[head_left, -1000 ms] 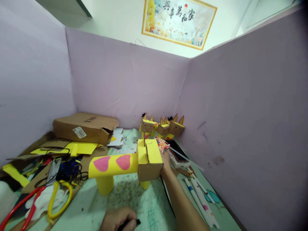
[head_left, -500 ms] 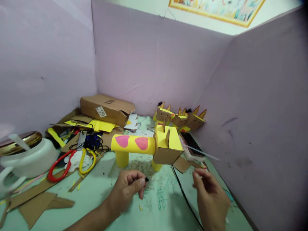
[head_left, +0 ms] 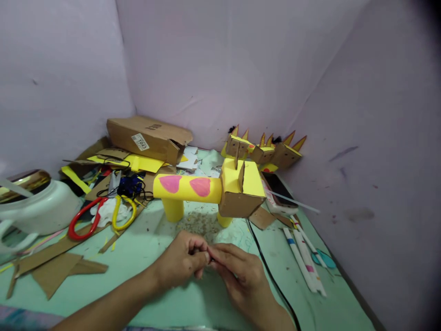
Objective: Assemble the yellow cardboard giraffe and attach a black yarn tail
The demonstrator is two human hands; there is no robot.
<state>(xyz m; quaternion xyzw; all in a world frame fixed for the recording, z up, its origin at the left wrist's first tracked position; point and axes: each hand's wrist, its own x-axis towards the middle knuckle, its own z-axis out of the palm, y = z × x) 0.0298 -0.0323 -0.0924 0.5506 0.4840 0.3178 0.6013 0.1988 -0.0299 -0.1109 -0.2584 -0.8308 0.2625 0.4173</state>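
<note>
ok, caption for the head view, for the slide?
Both hands, left hand and right hand, meet fingertip to fingertip before a yellow cardboard animal on a cluttered green table.

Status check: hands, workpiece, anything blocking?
Left hand and right hand meet fingertip to fingertip; anything pinched is hidden. Yellow cardboard animal with pink hearts stands just beyond, untouched. Black cable runs beside right hand.

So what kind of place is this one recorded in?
Most likely a small craft workstation walled off by pale purple partitions. The green tabletop is littered with cardboard scraps and scissors, and a yellow cardboard animal stands just beyond both hands, with smaller ones in the corner.
</note>
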